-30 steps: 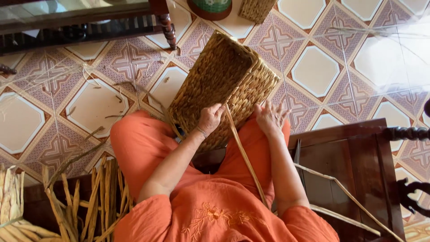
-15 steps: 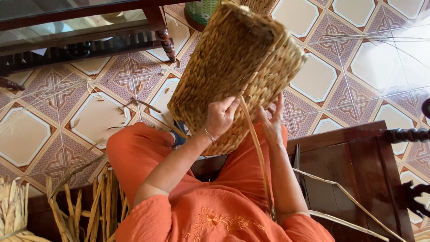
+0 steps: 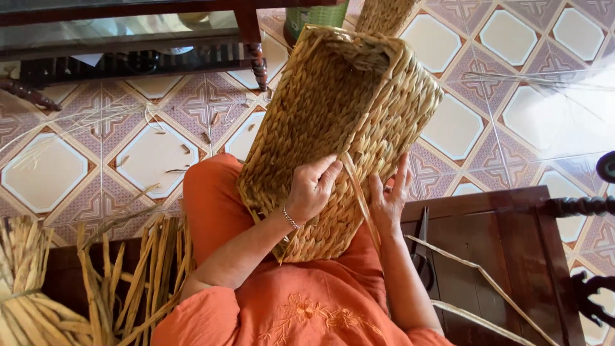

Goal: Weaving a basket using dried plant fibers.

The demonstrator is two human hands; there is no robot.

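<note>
A rectangular woven straw basket (image 3: 346, 109) rests tilted on my lap, its bottom end toward me. My left hand (image 3: 312, 189) presses flat against the basket's woven side, a thin bracelet on the wrist. My right hand (image 3: 389, 204) lies against the basket's lower right edge with fingers spread. A long loose straw strand (image 3: 360, 200) runs from the basket down between my two hands. I wear orange clothing (image 3: 301, 307).
Bundles of dried straw (image 3: 96, 282) lie at lower left. A dark wooden bench (image 3: 506, 250) stands at right with scissors (image 3: 423, 253) and loose strands on it. A glass-topped wooden table (image 3: 128, 32) and two more baskets (image 3: 314, 13) stand on the patterned tile floor.
The basket has been lifted and tipped up toward me, filling more of the view. Both hands slid along its side with the strand between them.
</note>
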